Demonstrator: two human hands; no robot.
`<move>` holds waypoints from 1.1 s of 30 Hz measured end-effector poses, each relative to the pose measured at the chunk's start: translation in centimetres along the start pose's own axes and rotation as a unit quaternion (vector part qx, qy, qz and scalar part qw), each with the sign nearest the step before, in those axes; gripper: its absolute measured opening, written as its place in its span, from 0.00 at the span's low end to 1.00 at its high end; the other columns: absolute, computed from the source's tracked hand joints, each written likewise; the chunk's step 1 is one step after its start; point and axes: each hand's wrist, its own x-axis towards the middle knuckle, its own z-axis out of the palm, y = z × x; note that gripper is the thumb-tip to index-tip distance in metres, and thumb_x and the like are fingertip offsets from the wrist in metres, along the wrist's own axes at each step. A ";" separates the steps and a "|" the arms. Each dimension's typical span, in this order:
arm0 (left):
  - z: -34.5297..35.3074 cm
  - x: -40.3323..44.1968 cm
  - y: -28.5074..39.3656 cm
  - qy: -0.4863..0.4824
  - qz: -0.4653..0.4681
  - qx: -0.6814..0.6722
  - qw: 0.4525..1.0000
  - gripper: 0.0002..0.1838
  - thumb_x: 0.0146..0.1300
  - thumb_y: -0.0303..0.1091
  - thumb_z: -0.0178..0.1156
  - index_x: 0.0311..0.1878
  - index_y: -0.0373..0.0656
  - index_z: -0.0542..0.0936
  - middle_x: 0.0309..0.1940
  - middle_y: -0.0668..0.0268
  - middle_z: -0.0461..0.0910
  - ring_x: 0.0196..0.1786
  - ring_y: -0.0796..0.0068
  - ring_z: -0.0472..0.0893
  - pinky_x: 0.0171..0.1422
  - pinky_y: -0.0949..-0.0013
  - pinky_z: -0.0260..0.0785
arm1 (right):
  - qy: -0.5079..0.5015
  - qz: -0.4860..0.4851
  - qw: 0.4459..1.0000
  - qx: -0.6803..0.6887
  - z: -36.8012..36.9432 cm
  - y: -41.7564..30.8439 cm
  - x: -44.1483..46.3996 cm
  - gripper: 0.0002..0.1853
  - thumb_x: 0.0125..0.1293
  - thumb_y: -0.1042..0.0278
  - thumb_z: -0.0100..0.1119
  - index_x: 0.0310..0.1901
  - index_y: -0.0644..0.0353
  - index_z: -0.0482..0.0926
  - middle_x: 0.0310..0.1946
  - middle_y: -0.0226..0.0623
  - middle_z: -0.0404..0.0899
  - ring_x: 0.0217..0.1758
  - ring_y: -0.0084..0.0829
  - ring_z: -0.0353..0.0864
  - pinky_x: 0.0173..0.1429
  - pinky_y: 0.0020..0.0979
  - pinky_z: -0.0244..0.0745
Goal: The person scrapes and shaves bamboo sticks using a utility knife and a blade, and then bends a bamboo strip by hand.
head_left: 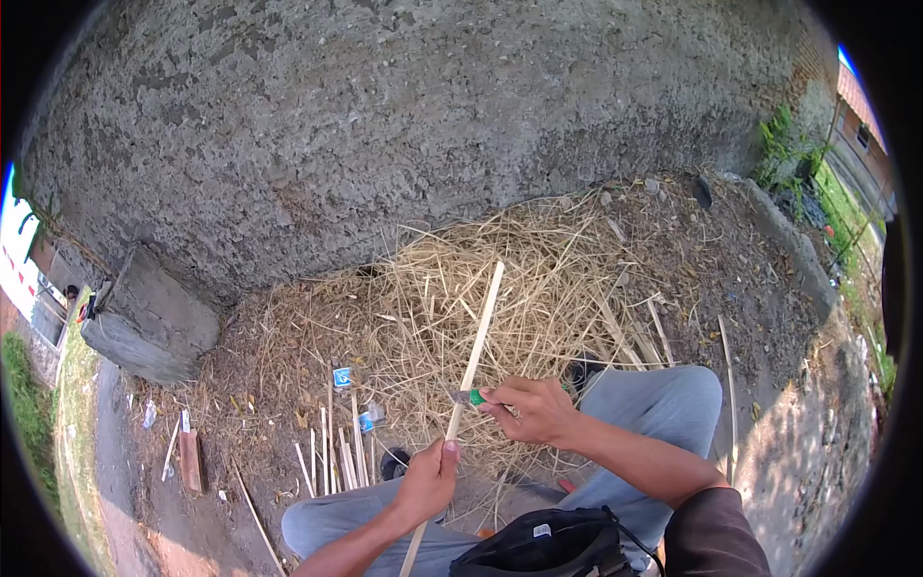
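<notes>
A long pale strip of wood or bamboo (482, 329) slants up in front of me, its lower end passing between my legs. My left hand (429, 481) is closed around its lower part, thumb lying along it. Higher up, my right hand (531, 408) is closed on the green handle of a knife (476, 396). The short blade lies against the strip just above my left hand. Most of the handle is hidden by my fingers. Beneath the strip spreads a heap of thin pale shavings (538, 279).
Several cut strips (334, 462) lie left of my feet, near a blue packet (342, 377). A rough wall (404, 125) rises ahead, with a concrete block (159, 313) at left. A black bag (538, 550) rests in my lap. More strips (728, 385) lie at right.
</notes>
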 end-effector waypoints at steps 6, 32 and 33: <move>-0.2 -0.2 0.1 -0.008 0.011 -0.018 1.000 0.19 0.80 0.42 0.41 0.35 0.40 0.71 0.18 0.71 0.67 0.21 0.82 0.67 0.27 0.72 0.63 | 0.026 0.006 0.998 -0.055 -0.2 1.3 1.0 0.07 0.61 0.63 0.66 0.40 0.51 0.85 0.28 0.29 0.82 0.16 0.34 0.77 0.17 0.34 0.67; 0.2 -0.9 0.4 0.021 0.023 0.028 0.999 0.18 0.77 0.39 0.45 0.37 0.35 0.75 0.18 0.51 0.73 0.20 0.56 0.75 0.30 0.56 0.66 | 0.003 0.042 0.999 0.016 -1.4 0.5 1.0 0.07 0.64 0.63 0.67 0.38 0.56 0.84 0.35 0.37 0.87 0.24 0.38 0.84 0.23 0.34 0.74; 0.1 -1.1 0.4 0.012 0.010 0.030 0.999 0.18 0.77 0.39 0.45 0.37 0.35 0.75 0.18 0.51 0.73 0.20 0.56 0.75 0.30 0.56 0.66 | 0.003 0.042 0.999 0.016 -1.0 1.2 1.1 0.07 0.64 0.63 0.67 0.38 0.56 0.84 0.35 0.37 0.87 0.24 0.38 0.84 0.23 0.34 0.74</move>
